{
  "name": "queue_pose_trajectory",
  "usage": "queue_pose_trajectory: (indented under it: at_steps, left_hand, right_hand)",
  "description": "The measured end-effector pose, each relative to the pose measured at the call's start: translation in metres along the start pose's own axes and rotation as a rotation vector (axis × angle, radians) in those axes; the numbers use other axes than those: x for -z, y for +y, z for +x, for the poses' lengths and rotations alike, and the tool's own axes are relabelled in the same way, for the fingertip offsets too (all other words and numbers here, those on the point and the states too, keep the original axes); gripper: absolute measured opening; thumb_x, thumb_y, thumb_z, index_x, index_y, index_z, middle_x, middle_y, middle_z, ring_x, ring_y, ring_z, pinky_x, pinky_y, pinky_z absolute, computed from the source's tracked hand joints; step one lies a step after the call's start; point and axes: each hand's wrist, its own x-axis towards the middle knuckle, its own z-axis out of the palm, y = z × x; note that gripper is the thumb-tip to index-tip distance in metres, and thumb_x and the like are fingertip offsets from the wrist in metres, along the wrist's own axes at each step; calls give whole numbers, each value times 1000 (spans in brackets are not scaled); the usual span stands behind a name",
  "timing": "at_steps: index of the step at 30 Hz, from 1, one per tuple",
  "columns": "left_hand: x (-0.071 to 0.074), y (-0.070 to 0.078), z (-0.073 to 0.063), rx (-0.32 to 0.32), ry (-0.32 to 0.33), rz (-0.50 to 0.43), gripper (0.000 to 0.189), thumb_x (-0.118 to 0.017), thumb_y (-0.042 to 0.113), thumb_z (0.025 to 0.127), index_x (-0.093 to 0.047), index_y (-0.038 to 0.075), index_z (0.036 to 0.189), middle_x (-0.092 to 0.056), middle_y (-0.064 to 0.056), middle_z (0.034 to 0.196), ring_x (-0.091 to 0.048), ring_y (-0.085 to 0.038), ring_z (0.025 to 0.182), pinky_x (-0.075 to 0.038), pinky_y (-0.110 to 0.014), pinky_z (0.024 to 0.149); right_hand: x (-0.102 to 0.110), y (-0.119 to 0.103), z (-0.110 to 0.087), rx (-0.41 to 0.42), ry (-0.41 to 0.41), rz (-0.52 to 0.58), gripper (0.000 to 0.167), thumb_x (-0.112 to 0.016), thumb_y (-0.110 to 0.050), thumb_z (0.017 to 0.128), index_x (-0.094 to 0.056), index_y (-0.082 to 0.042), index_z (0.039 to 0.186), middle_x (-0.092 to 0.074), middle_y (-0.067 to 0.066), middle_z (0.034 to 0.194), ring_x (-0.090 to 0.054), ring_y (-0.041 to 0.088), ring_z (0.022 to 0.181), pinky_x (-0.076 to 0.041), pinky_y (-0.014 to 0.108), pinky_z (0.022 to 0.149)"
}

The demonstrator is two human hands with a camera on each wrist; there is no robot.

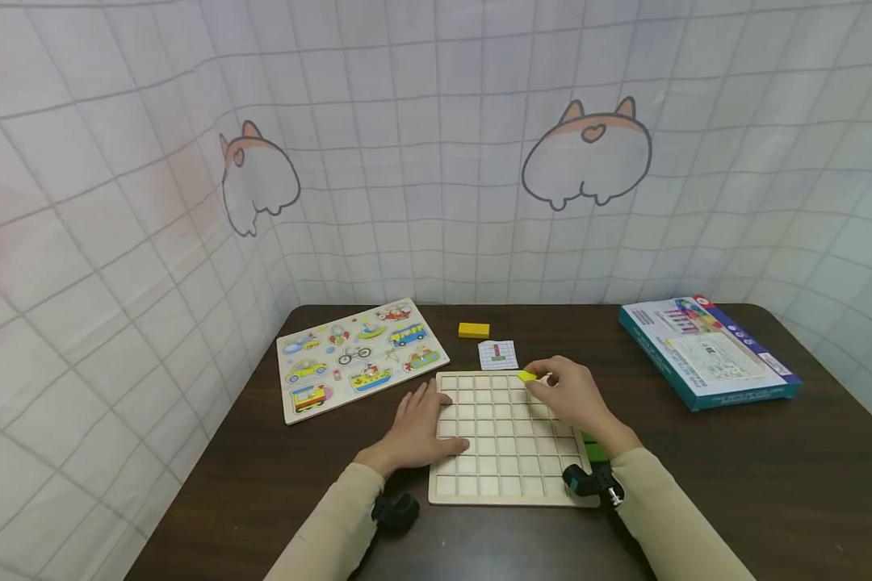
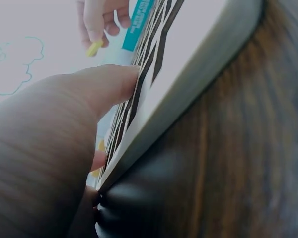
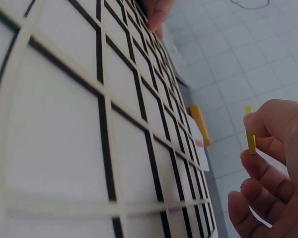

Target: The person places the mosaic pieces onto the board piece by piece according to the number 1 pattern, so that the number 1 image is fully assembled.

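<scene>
A pale wooden grid board (image 1: 488,466) with square cells lies in front of me. My left hand (image 1: 417,432) rests on its left edge, fingers spread and thumb laid over the cells. Between thumb and fingertips, my right hand (image 1: 572,395) pinches a small yellow tile (image 1: 526,376) over the far right part of the board. The right wrist view has the yellow tile (image 3: 250,130) held edge-on, above the grid. Green pieces (image 1: 594,449) lie against the board's right side, partly covered by my right wrist.
Behind the board are a pattern card (image 1: 497,355) and a yellow block (image 1: 474,330). A vehicle picture puzzle (image 1: 356,356) lies at the far left, and a teal-edged game box (image 1: 708,351) at the far right. A white checked curtain (image 1: 436,161) hangs behind the dark table.
</scene>
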Motion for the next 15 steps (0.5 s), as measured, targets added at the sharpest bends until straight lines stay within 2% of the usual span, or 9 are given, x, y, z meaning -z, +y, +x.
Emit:
queue_pose_trajectory:
  at_steps: [4,15]
  left_hand:
    - [0,0,-1,-4,32,20,73,-64,56,86,-46,7,136,-12,-24,160,-10,-36,148,-6,-55,118]
    - [-5,-3,-1,-8,33,35,75,-60,59,87,-47,7,139,-12,-22,160,-8,-34,149,-5,-53,119]
  right_hand:
    - [-8,-7,8,16,-29,15,24,-67,-20,92,-71,-10,113,-65,7,105,-52,21,84,-44,33,67]
    - [-35,-20,17,48,-96,15,23,-70,-16,89,-73,-8,110,-67,5,104,-57,16,82,-49,30,68]
